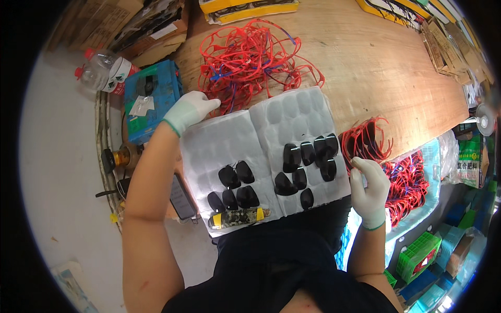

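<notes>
My left hand (194,110), in a white glove, reaches to the left edge of a tangled pile of red glasses frames (250,60) with some blue parts. Its fingers are pressed together at the frames; what they hold is hidden. My right hand (370,189), gloved too, is beside a row of red glasses with dark lenses (367,140). Its thumb and fingers are apart, with nothing visible between them. Between my hands, white padded paper (224,143) lies across my lap and the table edge. Several loose dark lenses (292,155) rest on it, near a yellow-and-black patterned strip (239,217).
At left are a blue box (152,99), plastic bottles (99,68), a roll of tape (121,157) and a phone (182,198). A light-blue crate (430,167) of red frames stands right, above a green crate (419,254). Yellow boxes (248,10) line the table's far edge.
</notes>
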### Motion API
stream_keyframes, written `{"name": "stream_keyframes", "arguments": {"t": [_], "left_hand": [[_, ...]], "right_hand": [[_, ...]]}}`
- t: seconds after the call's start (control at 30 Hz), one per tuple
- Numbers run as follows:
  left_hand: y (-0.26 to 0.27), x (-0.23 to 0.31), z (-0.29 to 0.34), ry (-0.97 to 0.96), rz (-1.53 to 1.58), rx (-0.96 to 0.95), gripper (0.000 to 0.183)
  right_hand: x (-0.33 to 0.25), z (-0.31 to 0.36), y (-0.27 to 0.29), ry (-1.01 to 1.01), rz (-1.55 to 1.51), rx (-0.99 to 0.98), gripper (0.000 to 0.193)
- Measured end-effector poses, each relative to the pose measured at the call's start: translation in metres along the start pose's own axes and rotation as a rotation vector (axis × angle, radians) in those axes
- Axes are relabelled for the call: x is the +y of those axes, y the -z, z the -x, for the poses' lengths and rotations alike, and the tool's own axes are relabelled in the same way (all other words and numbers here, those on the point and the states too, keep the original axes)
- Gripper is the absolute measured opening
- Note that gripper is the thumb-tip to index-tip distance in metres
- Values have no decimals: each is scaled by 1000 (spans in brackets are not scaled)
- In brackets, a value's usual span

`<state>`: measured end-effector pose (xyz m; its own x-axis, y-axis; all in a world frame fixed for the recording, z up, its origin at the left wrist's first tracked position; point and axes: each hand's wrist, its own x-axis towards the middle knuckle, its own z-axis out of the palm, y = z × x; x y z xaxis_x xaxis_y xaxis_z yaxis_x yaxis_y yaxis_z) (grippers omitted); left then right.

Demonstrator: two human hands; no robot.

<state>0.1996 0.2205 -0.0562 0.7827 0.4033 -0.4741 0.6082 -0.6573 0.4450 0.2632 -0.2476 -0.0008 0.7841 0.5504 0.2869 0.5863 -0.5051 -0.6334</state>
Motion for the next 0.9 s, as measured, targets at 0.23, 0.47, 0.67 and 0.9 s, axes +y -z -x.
{"name": "stream_keyframes", "arguments": {"t": [0.23, 0.47, 0.67, 0.9], "left_hand": [[-3, 7, 9, 124, 701, 187, 28], [26, -7, 45, 138, 1089, 320, 29], [15, 3, 49, 154, 856, 366, 34], [20, 8, 33, 66, -141, 469, 37]], "right_hand": [[-12, 12, 13, 21, 18, 45, 21], [-15, 23, 18, 32, 17, 47, 21], [-24, 20, 16, 79, -6, 62, 20], [-21, 30, 16, 29, 4, 50, 20]]}}
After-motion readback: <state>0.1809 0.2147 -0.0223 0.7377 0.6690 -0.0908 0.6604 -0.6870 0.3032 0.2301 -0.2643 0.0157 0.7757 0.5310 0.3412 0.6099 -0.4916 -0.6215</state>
